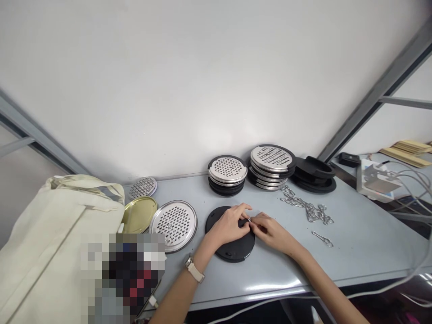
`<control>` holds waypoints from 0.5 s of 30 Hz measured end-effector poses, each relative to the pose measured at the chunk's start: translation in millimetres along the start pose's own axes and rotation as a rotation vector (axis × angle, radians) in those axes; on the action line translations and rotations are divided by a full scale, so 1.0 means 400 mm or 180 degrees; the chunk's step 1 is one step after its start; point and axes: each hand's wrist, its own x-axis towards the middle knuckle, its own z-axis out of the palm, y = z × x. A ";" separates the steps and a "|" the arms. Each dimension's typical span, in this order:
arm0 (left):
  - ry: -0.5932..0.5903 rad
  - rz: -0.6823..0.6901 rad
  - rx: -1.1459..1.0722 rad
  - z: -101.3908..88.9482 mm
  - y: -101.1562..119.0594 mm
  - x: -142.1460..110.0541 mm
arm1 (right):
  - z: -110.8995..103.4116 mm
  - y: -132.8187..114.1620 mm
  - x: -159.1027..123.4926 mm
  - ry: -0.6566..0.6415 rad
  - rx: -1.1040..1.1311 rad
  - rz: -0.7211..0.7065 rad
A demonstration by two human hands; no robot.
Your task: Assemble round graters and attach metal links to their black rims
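A black round disc [232, 249] lies flat on the grey table [354, 243] in front of me. My left hand [229, 222], with a watch on its wrist, rests on the disc with its fingers curled together. My right hand [266, 229] meets it from the right, pinching a small metal piece [249, 220] at the disc's upper edge. Both hands touch at that spot. What exactly the small piece is stays too small to name.
A perforated steel disc [173, 223] and a gold lid [139, 214] lie to the left beside a cream bag [50, 234]. Stacks of steel-and-black discs [227, 174] [272, 165], black rings [315, 174] and a chain pile [305, 208] sit behind. Cables [405, 180] run at right.
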 end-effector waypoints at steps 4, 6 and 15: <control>0.0038 0.0010 0.0032 -0.002 0.000 -0.003 | -0.001 0.004 0.005 -0.0009 -0.0068 0.0000; 0.0039 0.0006 0.0091 -0.003 0.000 -0.005 | -0.001 0.004 0.008 -0.0009 -0.0122 0.0040; 0.0008 0.0179 0.0104 0.000 0.003 -0.001 | -0.003 0.006 0.009 -0.0060 -0.0134 0.0019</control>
